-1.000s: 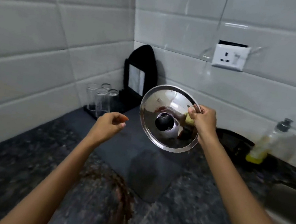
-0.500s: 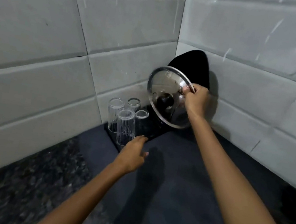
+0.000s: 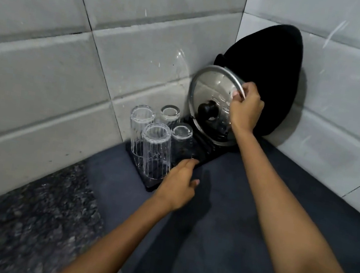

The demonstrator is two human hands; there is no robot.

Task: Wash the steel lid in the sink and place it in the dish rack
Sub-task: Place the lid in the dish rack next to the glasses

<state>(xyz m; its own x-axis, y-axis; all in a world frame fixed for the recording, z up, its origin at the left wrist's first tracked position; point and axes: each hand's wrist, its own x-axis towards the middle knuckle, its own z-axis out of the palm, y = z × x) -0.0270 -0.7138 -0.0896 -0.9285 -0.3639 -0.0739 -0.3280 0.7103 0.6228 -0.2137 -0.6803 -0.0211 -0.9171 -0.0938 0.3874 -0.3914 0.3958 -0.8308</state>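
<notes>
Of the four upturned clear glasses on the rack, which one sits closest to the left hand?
The tall ribbed clear glass at the front of the black rack, just left of the left hand; the other three stand farther back.

The right arm is being stretched forward, and the right hand (image 3: 245, 112) is being clenched around a rim, fingers (image 3: 250, 89) hooked over its top. The left hand (image 3: 179, 184) is being held low, palm down, fingers loosely curled, gripping nothing.
</notes>
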